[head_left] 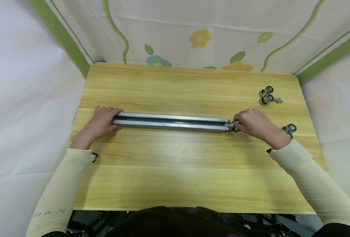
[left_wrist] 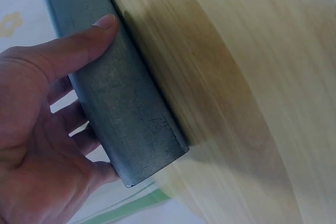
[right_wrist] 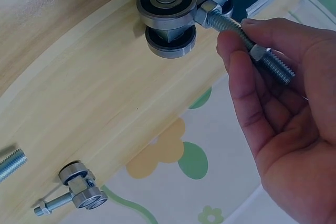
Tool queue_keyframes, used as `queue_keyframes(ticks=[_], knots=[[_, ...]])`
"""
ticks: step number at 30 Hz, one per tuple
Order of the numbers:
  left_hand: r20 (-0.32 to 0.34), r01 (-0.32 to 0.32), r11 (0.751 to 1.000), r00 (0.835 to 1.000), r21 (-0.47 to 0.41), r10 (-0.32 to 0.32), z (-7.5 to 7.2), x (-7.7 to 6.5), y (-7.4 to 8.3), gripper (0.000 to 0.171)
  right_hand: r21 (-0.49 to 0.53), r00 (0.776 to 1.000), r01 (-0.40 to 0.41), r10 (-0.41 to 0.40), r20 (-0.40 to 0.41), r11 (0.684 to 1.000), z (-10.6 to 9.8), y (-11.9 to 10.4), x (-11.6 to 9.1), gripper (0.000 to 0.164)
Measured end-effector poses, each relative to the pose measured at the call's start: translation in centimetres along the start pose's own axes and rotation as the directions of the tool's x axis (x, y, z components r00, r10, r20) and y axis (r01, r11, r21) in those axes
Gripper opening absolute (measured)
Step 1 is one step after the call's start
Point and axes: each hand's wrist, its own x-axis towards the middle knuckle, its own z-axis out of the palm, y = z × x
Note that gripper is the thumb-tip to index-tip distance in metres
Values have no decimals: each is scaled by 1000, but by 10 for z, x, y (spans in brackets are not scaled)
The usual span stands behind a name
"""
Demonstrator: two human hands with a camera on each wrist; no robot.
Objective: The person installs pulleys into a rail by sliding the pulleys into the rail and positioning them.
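Observation:
A long metal rail (head_left: 169, 125) with a slot along its top lies across the table. My left hand (head_left: 102, 123) grips its left end; in the left wrist view the thumb (left_wrist: 86, 45) lies on one side and the fingers wrap the other. At the right end, my right hand (head_left: 255, 123) pinches the threaded bolt (right_wrist: 226, 24) of a roller trolley (right_wrist: 167, 9). One pair of its wheels is outside the rail, the other pair at the rail's mouth; how far that pair sits inside cannot be told.
Two more roller trolleys lie on the wooden table (head_left: 178, 184): one trolley (head_left: 268, 95) at the back right, another trolley (head_left: 290, 128) partly hidden behind the right wrist. White patterned cloth (head_left: 175, 33) stands behind the table and at both sides.

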Motion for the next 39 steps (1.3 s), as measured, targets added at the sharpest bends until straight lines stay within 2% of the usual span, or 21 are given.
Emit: queue_keyframes(ticks=[16,25,33,39], knots=[[27,16,1000,1000,-6,-16,0,-1,2,62,35,1000,2,-3,2,999,6,-5,0,11],[25,24,1000,999,-7,-24,-1,2,3,63,61,998,43,-39,-54,997,8,-7,5,9],[27,1,1000,1000,-9,-1,-3,6,4,63,101,998,34,-30,-48,994,10,-13,8,15],[21,20,999,1000,-29,-20,-2,3,4,63,125,998,55,-50,-42,991,9,-18,16,13]])
